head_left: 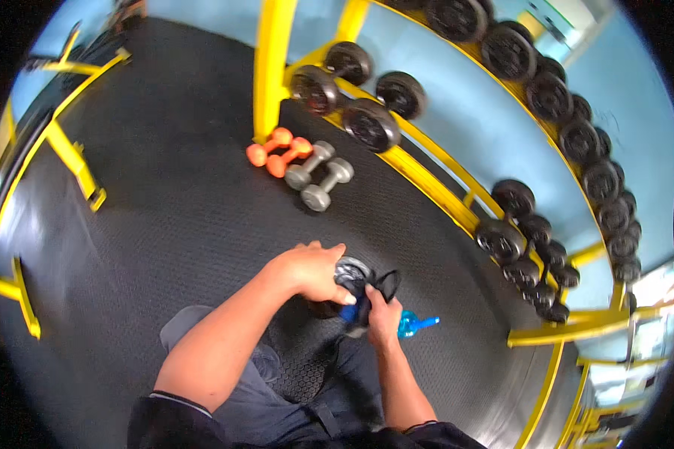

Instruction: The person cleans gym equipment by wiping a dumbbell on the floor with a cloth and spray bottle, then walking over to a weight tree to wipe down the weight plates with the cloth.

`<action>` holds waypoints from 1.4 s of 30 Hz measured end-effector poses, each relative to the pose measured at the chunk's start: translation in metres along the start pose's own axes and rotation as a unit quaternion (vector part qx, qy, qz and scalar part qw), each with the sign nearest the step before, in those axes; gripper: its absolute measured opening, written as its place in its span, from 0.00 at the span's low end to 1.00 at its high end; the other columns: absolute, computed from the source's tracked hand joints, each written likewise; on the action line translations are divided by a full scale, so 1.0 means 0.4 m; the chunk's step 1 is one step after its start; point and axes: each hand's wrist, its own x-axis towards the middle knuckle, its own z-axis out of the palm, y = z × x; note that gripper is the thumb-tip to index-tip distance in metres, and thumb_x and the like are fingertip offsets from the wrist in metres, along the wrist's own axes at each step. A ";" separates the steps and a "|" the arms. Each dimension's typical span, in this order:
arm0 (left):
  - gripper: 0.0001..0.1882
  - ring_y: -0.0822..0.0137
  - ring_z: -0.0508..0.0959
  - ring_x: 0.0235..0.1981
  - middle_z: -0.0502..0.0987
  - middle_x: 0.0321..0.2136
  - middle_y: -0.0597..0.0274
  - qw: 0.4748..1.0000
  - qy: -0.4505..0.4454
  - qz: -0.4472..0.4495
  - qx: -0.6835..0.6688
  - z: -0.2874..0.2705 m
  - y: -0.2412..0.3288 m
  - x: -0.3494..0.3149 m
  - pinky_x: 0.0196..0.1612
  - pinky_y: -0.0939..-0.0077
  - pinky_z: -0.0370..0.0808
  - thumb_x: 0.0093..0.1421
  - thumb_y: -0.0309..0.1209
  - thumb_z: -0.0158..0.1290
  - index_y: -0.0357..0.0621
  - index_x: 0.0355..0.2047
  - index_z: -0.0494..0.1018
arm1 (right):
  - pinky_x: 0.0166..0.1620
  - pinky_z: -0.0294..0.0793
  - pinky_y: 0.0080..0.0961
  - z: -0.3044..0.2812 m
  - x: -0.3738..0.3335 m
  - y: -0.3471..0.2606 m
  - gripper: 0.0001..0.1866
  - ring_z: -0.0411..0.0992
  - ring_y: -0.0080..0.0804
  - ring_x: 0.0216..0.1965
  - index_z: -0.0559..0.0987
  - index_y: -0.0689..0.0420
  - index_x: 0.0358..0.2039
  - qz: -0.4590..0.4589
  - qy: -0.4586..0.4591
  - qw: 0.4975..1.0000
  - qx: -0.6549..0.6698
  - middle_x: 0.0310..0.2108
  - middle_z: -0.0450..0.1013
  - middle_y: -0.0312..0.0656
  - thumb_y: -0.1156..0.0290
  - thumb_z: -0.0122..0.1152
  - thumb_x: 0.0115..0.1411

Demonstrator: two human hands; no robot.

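Observation:
My left hand reaches over a dark dumbbell with a grey-rimmed round end, thumb on the near side and fingers toward the far side. Most of the dumbbell is hidden by my hands and blurred. My right hand is closed on a dark cloth with some blue in it, pressed close against the dumbbell. A black loop sticks up beside the right thumb. Just right of that hand, a translucent blue bottle lies on the floor, partly covered by the hand.
Ahead on the black rubber floor lie two orange dumbbells and two grey dumbbells. A yellow rack with rows of black dumbbells curves along the right. A yellow-framed machine stands at left.

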 end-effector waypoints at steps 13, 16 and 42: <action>0.30 0.61 0.80 0.40 0.79 0.40 0.53 0.988 0.031 0.082 -0.127 0.061 0.031 0.065 0.45 0.68 0.74 0.45 0.35 0.67 0.43 0.49 0.70 | 0.45 0.74 0.35 -0.382 0.134 0.500 0.41 0.73 0.41 0.41 0.63 0.64 0.54 0.132 0.276 0.947 -0.098 0.41 0.71 0.49 0.71 0.75 0.42; 0.31 0.60 0.80 0.40 0.79 0.40 0.52 0.991 0.019 0.078 -0.109 0.060 0.037 0.067 0.46 0.66 0.74 0.46 0.39 0.67 0.44 0.49 0.70 | 0.61 0.63 0.43 -0.360 0.188 0.508 0.62 0.65 0.59 0.57 0.49 0.55 0.68 0.033 0.347 0.887 -0.303 0.58 0.64 0.59 0.57 0.79 0.38; 0.34 0.45 0.73 0.50 0.73 0.45 0.41 0.993 0.067 0.044 -0.087 0.003 0.057 0.046 0.54 0.59 0.70 0.47 0.42 0.66 0.46 0.53 0.67 | 0.37 0.72 0.34 -0.198 0.050 0.007 0.21 0.75 0.37 0.30 0.77 0.61 0.36 -0.059 -0.374 0.877 -0.294 0.26 0.76 0.45 0.63 0.60 0.42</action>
